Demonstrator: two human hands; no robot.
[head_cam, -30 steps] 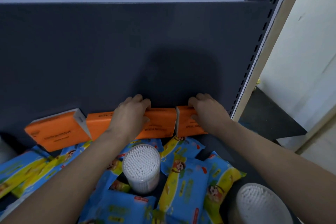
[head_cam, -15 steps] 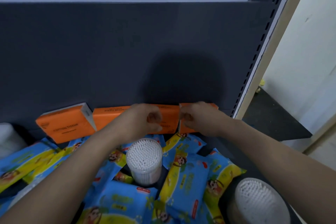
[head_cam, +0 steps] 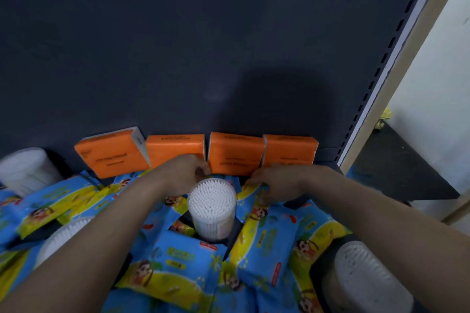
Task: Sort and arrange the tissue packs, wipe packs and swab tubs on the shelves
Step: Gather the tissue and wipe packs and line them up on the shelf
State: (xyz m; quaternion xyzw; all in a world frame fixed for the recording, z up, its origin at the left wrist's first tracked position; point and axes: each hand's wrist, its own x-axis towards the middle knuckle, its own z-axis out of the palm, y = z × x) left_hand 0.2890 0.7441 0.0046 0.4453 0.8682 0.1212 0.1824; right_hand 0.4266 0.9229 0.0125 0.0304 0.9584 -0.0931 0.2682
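Observation:
Four orange tissue packs stand in a row against the dark back panel: the leftmost leans askew, then the second, third and fourth stand side by side. My left hand is curled in front of the second pack, fingertips near the third pack's lower corner. My right hand lies on a blue wipe pack below the fourth tissue pack; its grip is hidden. A swab tub stands upright between my wrists.
Several blue and yellow wipe packs lie jumbled over the shelf front. More swab tubs sit at the far left, under my left arm and at the front right. A slotted upright and a wooden frame bound the right side.
Both hands have drawn back and down from the orange tissue packs, which now stand in a row at the panel. My right hand has come down onto a wipe pack.

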